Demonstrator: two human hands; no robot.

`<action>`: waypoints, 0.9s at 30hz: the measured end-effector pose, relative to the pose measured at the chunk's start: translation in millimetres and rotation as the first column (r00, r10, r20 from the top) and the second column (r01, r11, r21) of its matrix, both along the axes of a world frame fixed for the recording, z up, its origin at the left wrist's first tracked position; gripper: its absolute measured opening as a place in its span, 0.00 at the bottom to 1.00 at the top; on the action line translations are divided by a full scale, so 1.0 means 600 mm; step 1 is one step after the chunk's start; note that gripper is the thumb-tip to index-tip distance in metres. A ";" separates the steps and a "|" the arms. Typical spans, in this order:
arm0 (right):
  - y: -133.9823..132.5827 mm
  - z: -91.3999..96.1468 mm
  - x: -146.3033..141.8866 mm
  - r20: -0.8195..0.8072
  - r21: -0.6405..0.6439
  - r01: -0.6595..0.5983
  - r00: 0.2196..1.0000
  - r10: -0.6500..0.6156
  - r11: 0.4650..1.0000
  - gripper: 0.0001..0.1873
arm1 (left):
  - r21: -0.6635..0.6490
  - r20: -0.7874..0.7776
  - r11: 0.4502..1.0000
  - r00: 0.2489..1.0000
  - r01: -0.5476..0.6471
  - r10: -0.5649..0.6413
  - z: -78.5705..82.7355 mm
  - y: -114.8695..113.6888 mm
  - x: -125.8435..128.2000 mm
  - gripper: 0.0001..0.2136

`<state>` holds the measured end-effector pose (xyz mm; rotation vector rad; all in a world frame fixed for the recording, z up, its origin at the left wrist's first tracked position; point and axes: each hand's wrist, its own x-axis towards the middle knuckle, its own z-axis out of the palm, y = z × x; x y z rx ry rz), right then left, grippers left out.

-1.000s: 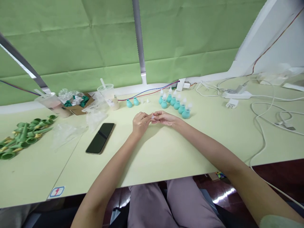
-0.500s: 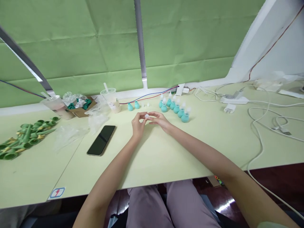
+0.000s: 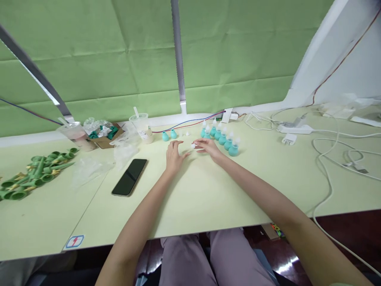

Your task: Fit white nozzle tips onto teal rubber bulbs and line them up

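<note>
Between the fingertips of my right hand (image 3: 210,147) is a small white piece (image 3: 193,146), its exact kind too small to tell. My left hand (image 3: 175,157) is just to the left of it, fingers apart and holding nothing. Beyond my right hand stand several round teal bulb-shaped pieces (image 3: 233,150) with pointed white translucent tips, in two rows. Two teal pieces without tips (image 3: 165,136) stand behind my left hand. A small white tip (image 3: 187,134) stands on the table to their right.
A black phone (image 3: 129,177) lies left of my forearm. Farther left are a plastic bag (image 3: 126,147), a drink cup (image 3: 142,127), a cardboard box (image 3: 105,140), another cup (image 3: 79,137) and green horn-shaped pieces (image 3: 38,171). White cables (image 3: 327,178) and a power strip (image 3: 294,128) lie right.
My hands, together around the white piece before, are now apart. The right hand has shifted right with the piece, and the left has let go, its fingers spread.
</note>
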<state>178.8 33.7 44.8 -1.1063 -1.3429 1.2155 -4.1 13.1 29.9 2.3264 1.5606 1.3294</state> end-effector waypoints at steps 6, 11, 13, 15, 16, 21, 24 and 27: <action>0.016 -0.017 0.026 0.669 0.383 0.054 0.673 -0.317 0.922 0.07 | -0.323 -0.216 0.945 0.976 -0.049 -0.023 -0.012 0.028 -0.047 0.24; 0.016 -0.030 0.034 0.784 0.391 -0.040 0.538 -0.310 0.920 0.13 | -0.391 -0.048 0.911 0.986 0.130 -0.162 -0.019 0.047 -0.065 0.12; 0.012 -0.023 0.034 0.810 0.399 -0.059 0.491 -0.321 0.915 0.13 | -0.374 -0.024 0.914 0.983 0.159 -0.181 -0.021 0.050 -0.068 0.10; 0.010 -0.009 0.029 0.826 0.419 -0.057 0.438 -0.354 0.906 0.14 | -0.342 -0.024 0.923 0.981 0.175 -0.195 -0.022 0.050 -0.070 0.08; 0.011 -0.001 0.024 0.832 0.429 -0.057 0.413 -0.369 0.902 0.14 | -0.328 -0.029 0.928 0.980 0.176 -0.196 -0.023 0.049 -0.071 0.08; 0.052 0.041 -0.035 0.923 0.351 -0.158 0.224 -0.313 0.923 0.15 | -0.304 0.038 0.943 0.991 0.135 -0.130 -0.024 0.044 -0.072 0.12; 0.097 0.052 -0.083 0.949 0.290 -0.150 0.171 -0.264 0.945 0.18 | -0.326 0.154 0.934 0.983 0.147 -0.101 -0.027 0.044 -0.071 0.10; 0.139 0.050 -0.122 0.958 0.262 -0.083 0.147 -0.248 0.962 0.19 | -0.360 0.269 0.910 0.957 0.205 -0.110 -0.034 0.049 -0.073 0.07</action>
